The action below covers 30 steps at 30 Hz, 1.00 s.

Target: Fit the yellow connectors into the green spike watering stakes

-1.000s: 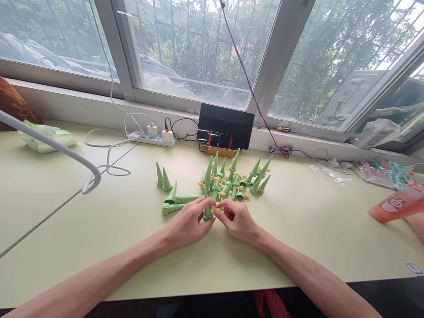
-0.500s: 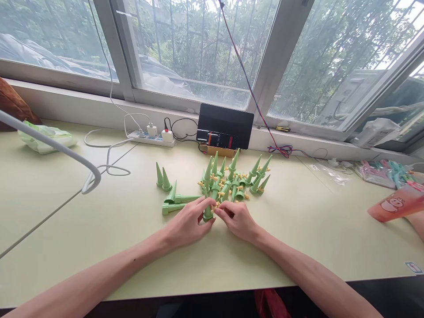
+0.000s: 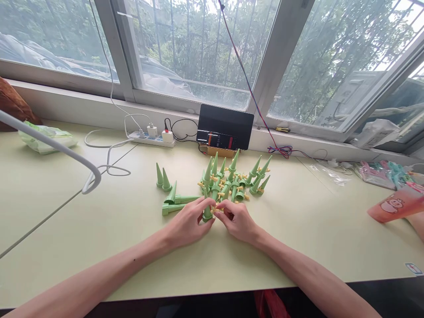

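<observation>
Green cone (image 3: pixel 207 213): standing on the near side of the tablet (image 3: pixel 228 121), long axis running almost upright, narrow tip pointing up, wide end facing down.
Left hand (image 3: pixel 192 219): gripping the cone between thumb and fingers.
Right hand (image 3: pixel 239 221): pinching the yellow tap (image 3: pixel 213 210) beside it.
Other cones (image 3: pixel 233 163): crowding nearer the tablet.

Smooth plastic spikes (image 3: pixel 215 190), smooth matt tabletop (image 3: pixel 82 238) — crinkled clear plastic film (image 3: pixel 334 177), metal-looking window frame (image 3: pixel 280 53)
</observation>
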Tool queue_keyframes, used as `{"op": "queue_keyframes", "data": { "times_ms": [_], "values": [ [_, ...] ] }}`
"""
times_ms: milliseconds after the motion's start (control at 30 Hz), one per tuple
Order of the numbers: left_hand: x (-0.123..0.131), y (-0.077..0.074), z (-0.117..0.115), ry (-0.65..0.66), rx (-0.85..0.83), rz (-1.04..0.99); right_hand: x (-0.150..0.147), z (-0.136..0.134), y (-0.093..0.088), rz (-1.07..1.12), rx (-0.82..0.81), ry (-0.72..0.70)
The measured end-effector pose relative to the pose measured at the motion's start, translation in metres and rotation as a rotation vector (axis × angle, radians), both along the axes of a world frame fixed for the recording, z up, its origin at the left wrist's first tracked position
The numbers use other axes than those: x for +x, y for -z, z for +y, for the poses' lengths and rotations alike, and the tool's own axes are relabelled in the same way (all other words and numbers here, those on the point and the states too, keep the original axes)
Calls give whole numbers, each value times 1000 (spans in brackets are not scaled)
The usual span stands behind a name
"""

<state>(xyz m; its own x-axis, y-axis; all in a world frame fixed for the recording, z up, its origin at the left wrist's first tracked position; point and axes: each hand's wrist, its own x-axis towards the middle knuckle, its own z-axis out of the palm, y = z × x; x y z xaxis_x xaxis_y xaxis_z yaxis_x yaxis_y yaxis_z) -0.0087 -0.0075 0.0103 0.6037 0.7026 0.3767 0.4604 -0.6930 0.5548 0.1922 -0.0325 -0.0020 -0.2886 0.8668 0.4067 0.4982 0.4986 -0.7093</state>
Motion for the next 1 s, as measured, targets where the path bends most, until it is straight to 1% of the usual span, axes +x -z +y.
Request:
{"op": "queue_keyframes", "data": {
  "times_ms": [200, 367, 567, 733, 1000],
  "values": [
    [-1, 1, -1, 23, -22, 12, 1, 0, -1, -31, -12, -20],
    [-1, 0, -1, 40, -23, 13, 1, 1, -3, -59, 8, -26],
    [0, -1, -1, 9, 9, -9, 0, 0, -4, -12, 1, 6],
    [1, -3, -2, -15, 13, -18, 0, -1, -2, -9, 5, -8],
    [0, -2, -1, -8, -5, -2, 2, 1, 0, -32, -4, -22]
  ]
}}
